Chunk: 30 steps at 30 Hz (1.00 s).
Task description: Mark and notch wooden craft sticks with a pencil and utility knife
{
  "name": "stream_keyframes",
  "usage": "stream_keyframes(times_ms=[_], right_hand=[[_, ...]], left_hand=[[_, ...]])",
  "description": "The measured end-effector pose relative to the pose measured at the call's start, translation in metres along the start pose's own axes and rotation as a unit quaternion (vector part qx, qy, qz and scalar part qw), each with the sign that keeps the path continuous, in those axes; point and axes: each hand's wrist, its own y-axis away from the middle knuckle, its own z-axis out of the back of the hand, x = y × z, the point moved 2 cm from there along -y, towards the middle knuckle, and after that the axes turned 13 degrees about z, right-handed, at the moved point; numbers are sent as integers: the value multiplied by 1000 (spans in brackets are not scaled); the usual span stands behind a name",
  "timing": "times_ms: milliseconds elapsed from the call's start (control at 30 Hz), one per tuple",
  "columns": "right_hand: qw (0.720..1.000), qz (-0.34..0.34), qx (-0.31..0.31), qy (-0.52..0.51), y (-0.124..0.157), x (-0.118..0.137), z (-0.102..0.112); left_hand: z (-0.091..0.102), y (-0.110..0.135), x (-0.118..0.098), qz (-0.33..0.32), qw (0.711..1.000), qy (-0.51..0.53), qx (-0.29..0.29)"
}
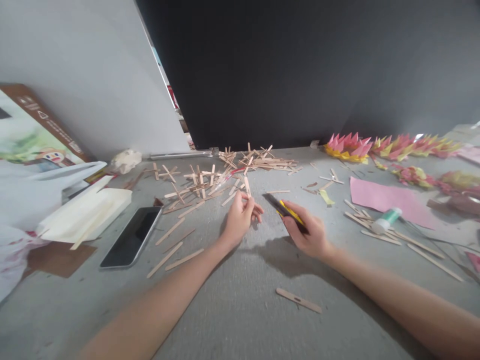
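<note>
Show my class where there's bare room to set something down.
Bare patches: between left forearm and right forearm, around the lone stick; and nearest left, between phone and left forearm. Crowded: beyond the left hand, with piled sticks, and right, around the tube and pink paper.

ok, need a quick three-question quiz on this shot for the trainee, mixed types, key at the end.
1. Multiple choice: what does the right hand hold?
a) a glue stick
b) a yellow-and-black cutter
c) a sheet of pink paper

2. True or false: the phone lies to the left of the left hand.

3. Fill in: the left hand holds a small wooden ____.

Key:
1. b
2. True
3. stick
</note>
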Motion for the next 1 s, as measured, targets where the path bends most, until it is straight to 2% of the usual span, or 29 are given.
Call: stream_keyframes(times_ms=[67,133,233,400,600,767,1000], right_hand=[[996,69,37,51,-1,-1,2],[993,84,56,63,-6,-4,2],[995,67,45,59,-14,-11,1],[998,2,42,44,-17,-19,-1],[997,-55,43,21,-19,-19,-1],[993,-105,56,0,-16,-22,-3],[991,-108,70,-21,-16,-20,-3]], left_hand=[[2,-2,-1,2,1000,24,5],[2,-2,-3,0,999,32,34],[0,1,-5,-5,997,29,70],[-4,6,-7,-5,996,10,93],[-11,16,-5,32,983,-75,166],[-14,22,-5,39,963,-140,228],[-14,20,-4,40,963,-145,225]])
